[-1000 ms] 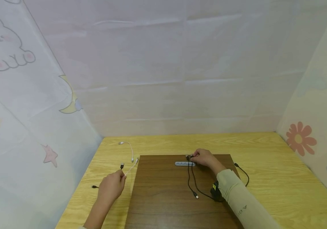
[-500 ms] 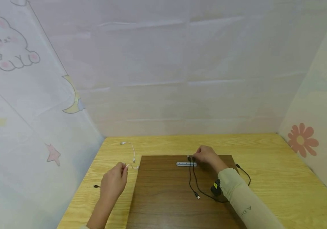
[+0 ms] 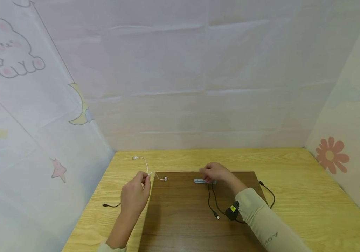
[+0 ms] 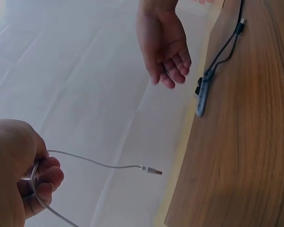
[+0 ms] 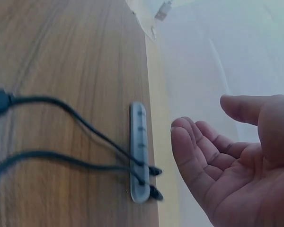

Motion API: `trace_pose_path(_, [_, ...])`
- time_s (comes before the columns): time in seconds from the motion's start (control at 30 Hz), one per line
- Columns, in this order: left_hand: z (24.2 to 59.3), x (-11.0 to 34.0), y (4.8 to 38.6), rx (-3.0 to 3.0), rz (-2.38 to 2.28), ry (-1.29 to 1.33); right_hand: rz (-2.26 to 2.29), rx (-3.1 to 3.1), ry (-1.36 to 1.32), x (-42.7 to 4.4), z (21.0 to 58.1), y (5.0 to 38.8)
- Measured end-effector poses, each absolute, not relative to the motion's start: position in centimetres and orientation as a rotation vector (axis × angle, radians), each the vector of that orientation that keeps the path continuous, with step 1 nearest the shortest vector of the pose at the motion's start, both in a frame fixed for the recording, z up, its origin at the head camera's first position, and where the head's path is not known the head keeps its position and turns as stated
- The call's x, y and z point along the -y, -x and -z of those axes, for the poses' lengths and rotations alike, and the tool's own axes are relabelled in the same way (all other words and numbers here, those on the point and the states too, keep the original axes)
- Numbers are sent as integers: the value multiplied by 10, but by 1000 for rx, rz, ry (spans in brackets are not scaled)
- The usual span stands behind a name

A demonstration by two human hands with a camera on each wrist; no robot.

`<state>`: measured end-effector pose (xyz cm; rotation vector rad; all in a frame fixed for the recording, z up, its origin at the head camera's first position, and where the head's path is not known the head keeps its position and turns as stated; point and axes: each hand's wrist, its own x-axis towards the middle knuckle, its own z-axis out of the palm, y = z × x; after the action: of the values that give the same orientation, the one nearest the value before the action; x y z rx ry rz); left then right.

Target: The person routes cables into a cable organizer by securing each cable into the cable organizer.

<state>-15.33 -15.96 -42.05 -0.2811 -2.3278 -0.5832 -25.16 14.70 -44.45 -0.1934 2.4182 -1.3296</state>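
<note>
My left hand (image 3: 135, 192) pinches a white USB cable (image 4: 109, 166) between thumb and fingers. Its plug end (image 3: 165, 179) hangs over the left edge of the brown board, and a loop bends beside the fingers in the left wrist view. Over the far side of the board, my right hand (image 3: 215, 173) holds nothing, its fingers loosely bent and the thumb apart. Below it lies a grey-blue cable holder (image 5: 138, 123) with several slots. Two black cables (image 5: 61, 106) sit in slots at one end, their plugs just past the holder's edge.
The brown board (image 3: 180, 217) lies on a yellow wood-grain table (image 3: 296, 196). Another white cable (image 3: 143, 161) lies at the far left. A black cable end (image 3: 105, 205) shows beside my left forearm; another black cable (image 3: 272, 194) curves off the board's right side.
My left hand has moved right with the white cable, bringing its plug over the board. My right hand has let go of the black cable and moved left above the holder.
</note>
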Motion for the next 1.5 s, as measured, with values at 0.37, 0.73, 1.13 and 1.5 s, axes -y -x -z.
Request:
trace_pose_path(0.37, [409,127,163,2226,656,390,1553,-2080,271,-115,453,240])
trace_pose_path(0.73, [406,103,164,2194,715,449,1814,-1728,191,-96,463,231])
trace_pose_path(1.13, [412,90,153,2303,719,511,2133,-1530,113,-109,463,241])
trace_pose_path(1.5, [424,80,143,2582,623,532,2231,-1781,-2,-130,446,255])
